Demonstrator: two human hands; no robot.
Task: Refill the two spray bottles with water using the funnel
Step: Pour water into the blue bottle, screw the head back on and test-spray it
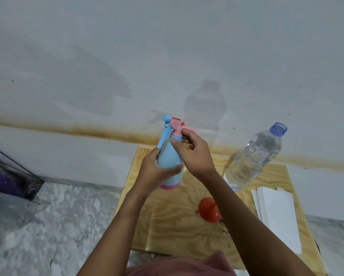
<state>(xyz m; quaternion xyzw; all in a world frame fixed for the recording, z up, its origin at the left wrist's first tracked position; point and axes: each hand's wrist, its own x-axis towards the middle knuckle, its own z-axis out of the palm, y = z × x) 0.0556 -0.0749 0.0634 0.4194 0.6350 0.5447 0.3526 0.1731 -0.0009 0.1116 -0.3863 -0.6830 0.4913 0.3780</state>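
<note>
A light blue spray bottle (169,158) with a pink base and a pink-and-blue trigger head (172,125) is held upright above the wooden board (167,226). My left hand (154,172) grips its body. My right hand (193,154) has its fingers curled round the pink collar at the neck. A yellow thing, partly hidden behind my right hand, shows at the board's back (187,145); I cannot tell what it is. A red funnel (209,210) lies on the board under my right forearm. An uncapped clear water bottle (254,158) stands at the right, partly full.
A stack of white paper towels (276,216) lies on the board's right edge. A dark wire basket (10,174) sits on the marble floor (57,226) at the left. A stained white wall rises behind the board.
</note>
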